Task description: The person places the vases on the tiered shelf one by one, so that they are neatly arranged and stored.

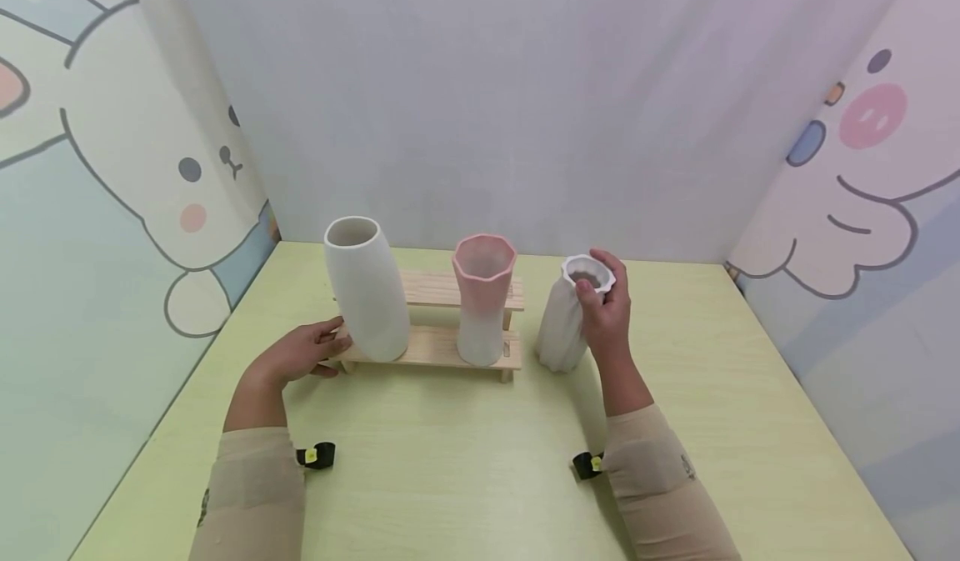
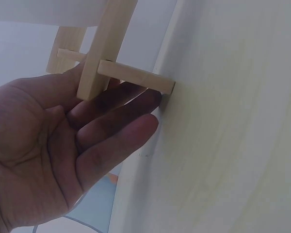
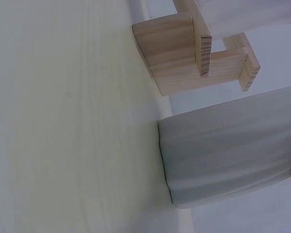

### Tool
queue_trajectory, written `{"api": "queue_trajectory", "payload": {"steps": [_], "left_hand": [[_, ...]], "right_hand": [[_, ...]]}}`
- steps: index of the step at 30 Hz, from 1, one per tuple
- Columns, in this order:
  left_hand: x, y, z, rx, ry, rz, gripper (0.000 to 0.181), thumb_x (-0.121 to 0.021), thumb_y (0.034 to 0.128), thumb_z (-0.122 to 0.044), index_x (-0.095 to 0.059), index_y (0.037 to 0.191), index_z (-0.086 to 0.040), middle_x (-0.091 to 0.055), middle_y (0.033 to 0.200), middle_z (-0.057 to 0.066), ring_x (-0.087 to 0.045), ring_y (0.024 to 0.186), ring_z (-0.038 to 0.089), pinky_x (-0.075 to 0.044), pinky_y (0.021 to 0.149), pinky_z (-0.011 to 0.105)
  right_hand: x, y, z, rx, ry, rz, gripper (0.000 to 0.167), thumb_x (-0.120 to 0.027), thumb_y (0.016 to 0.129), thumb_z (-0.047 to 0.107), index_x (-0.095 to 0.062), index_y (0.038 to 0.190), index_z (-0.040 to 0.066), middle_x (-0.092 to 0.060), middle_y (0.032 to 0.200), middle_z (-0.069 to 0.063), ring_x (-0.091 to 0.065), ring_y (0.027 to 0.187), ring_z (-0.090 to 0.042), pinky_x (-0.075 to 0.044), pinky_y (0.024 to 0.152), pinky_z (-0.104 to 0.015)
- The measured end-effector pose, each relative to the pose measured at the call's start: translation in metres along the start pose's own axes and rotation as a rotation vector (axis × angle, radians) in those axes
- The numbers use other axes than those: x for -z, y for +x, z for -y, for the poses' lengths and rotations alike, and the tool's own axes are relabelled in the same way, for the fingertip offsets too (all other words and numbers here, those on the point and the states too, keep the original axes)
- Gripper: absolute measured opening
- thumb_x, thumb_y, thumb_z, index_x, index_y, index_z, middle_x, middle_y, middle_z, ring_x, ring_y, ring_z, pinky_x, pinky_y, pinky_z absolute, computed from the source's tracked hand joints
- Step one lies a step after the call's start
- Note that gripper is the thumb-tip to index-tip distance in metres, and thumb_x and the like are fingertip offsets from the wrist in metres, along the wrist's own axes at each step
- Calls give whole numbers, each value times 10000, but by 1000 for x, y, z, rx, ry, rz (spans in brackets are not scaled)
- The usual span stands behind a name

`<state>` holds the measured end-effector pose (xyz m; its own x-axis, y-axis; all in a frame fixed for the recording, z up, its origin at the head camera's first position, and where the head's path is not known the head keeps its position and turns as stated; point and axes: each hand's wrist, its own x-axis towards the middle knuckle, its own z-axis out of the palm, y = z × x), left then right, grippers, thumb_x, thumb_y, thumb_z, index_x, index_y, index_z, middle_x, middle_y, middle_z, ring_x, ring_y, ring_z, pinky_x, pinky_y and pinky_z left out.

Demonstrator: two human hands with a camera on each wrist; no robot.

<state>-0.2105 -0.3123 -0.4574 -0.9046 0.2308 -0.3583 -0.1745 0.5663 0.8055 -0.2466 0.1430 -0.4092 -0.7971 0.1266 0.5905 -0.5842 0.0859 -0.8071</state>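
Note:
A two-step wooden stand (image 1: 431, 344) bears a tall white vase (image 1: 367, 294) at its left end and a pink-and-white vase (image 1: 482, 303) toward its right end, both upright on the lower step. My left hand (image 1: 303, 350) grips the left end of that step; in the left wrist view its fingers (image 2: 119, 145) curl beneath the wood. Right of the stand, my right hand (image 1: 609, 311) holds a white fluted vase (image 1: 558, 328) near the rim, thumb at the front. The fluted vase's base (image 3: 184, 165) is down at the tabletop, apart from the stand.
The pale yellow-green table (image 1: 450, 461) reaches back to a plain light curtain (image 1: 510, 111). Cartoon-printed panels (image 1: 120, 169) stand along both sides. Dark wrist straps (image 1: 318, 455) show beside the sleeves.

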Motion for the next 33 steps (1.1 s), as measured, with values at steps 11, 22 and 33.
{"api": "queue_trajectory", "payload": {"steps": [11,22,33], "left_hand": [[0,1,1,0,-6,-7,822,-553,972,-490,-126,1590,-156,-203,1572,308,-554,1248,423,-543,964,476],[0,0,-1,-8,-6,-9,815,-551,978,-477,-127,1589,-144,-200,1572,312,-528,1271,436,-558,944,455],[1,1,1,10,12,-10,832,-545,969,-509,-127,1590,-146,-213,1575,295,-569,1236,411,-522,990,494]], "right_hand": [[2,1,-5,6,16,6,536,-593,870,82,-440,1357,-83,-612,1066,-25,-573,930,-81,-492,794,-197],[6,1,-10,-6,-1,37,554,-623,885,97,-428,1383,-50,-607,1075,18,-573,936,-84,-497,803,-191],[9,3,-23,32,37,42,579,-696,909,142,-431,1375,-78,-604,1093,-16,-574,964,-116,-500,825,-199]]}}
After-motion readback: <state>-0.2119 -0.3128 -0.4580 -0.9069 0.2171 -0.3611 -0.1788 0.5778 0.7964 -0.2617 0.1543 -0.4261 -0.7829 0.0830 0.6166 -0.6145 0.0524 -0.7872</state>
